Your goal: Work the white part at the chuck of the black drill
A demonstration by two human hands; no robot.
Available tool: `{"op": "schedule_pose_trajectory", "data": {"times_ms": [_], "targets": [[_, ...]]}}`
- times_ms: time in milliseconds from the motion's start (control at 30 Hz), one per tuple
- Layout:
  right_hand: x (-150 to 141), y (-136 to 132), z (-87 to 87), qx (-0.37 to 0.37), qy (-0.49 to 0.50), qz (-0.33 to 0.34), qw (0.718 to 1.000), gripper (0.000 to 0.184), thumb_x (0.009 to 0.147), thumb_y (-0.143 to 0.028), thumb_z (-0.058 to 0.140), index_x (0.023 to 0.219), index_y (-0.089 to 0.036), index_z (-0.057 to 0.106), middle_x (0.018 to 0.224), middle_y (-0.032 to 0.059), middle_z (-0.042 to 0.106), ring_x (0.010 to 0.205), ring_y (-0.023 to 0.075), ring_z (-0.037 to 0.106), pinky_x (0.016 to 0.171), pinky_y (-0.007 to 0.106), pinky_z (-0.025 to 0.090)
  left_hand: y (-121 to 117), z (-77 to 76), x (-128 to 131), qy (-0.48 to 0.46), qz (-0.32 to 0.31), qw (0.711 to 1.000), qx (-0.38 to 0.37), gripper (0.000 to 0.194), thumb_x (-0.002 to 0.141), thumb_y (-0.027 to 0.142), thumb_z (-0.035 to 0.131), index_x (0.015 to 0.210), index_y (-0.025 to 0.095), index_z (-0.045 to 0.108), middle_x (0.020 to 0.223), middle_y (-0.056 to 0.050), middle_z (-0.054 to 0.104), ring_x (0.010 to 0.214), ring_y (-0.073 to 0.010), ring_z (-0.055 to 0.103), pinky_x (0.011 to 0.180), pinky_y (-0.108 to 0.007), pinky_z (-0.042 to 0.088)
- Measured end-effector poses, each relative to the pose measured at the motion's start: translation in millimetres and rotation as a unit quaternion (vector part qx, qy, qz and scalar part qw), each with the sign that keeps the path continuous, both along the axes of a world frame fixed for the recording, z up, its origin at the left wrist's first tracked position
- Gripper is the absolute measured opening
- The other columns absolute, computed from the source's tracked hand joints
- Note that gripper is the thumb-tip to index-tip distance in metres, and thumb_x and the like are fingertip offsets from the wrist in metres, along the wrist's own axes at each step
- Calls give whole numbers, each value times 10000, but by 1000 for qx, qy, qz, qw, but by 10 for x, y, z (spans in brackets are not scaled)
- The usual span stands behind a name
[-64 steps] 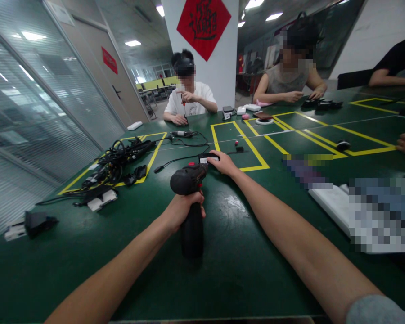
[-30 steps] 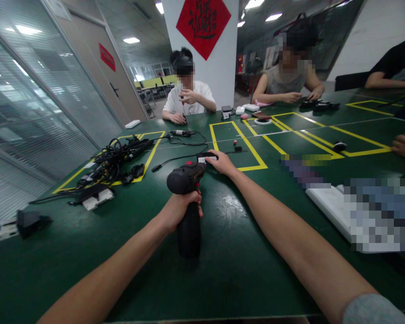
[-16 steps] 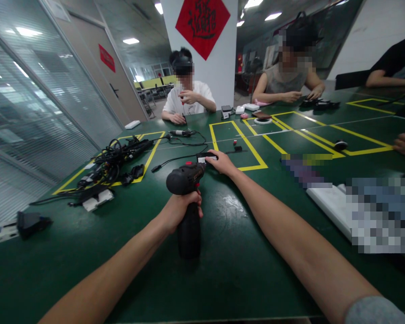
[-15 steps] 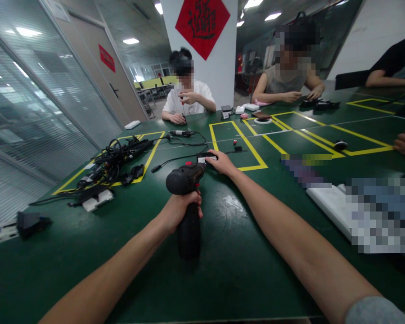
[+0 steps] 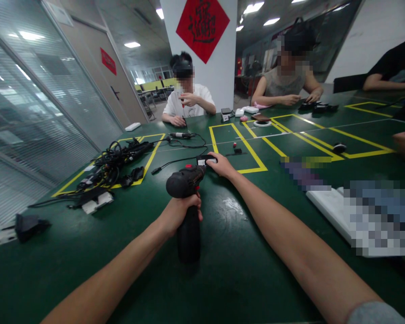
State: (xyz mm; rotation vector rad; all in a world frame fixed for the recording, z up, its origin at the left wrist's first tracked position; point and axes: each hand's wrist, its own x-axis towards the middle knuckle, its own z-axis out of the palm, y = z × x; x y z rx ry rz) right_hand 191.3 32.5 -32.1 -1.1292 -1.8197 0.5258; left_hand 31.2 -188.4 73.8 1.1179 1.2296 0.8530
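My left hand [image 5: 184, 212] is wrapped round the grip of a black cordless drill [image 5: 188, 240] with red accents, which stands upright over the green table. The drill's nose points away from me, at a small black box with a white label [image 5: 200, 160]. Holding that box from the right is my right hand [image 5: 220, 164], thumb and fingers closed on it. Whether the drill's bit touches the box cannot be made out. A black cable with a plug [image 5: 156, 170] runs off to the left of the box.
Tangled black cables and adapters [image 5: 118, 159] lie at left, with a black and white part [image 5: 20, 228] nearer me. Yellow tape [image 5: 253, 153] marks rectangles on the table [image 5: 148, 279]. A white slab [image 5: 327, 209] lies at right. Several people sit around the table, hands on small parts.
The view has shifted very slightly. Both hands, the drill and the black box stay in almost the same places.
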Motion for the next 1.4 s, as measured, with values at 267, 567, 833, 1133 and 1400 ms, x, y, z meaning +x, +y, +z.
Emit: {"op": "schedule_pose_trajectory", "data": {"times_ms": [267,567,833,1133,1400], "targets": [[-1,0,-5,-3,6,0,1000,397,832,-335,609,1203,-201,656,1157,66,677,1027,231,630,958,358,465,-5,18,10,-2,12,1000,4,179,637,230,608,785,156,539,611,16,563,472,-139,579,506,-249,414],[9,-39,35,-6,7,3,1000,378,836,-311,607,1191,-194,661,1181,70,672,1082,231,614,993,352,441,-1,-3,-7,2,5,1000,-7,163,659,247,602,783,153,552,576,11,559,479,-141,574,515,-251,423],[2,-49,54,-13,5,3,1000,386,832,-305,608,1195,-186,661,1192,78,667,1108,236,605,1004,353,432,-7,15,2,9,10,1000,-4,166,644,240,607,772,155,544,607,12,566,478,-135,572,511,-250,418],[5,-32,44,-20,4,6,1000,379,833,-306,605,1194,-200,658,1196,65,666,1108,226,604,1007,346,431,-10,17,0,12,7,1000,1,171,651,246,603,783,157,540,553,11,554,482,-143,567,523,-250,413],[7,-72,84,-24,7,9,1000,378,834,-300,594,1195,-206,658,1208,63,663,1110,227,599,1012,349,426,-19,22,-3,20,0,1000,1,145,656,250,589,759,156,549,539,-13,578,486,-143,553,530,-250,402]]}}
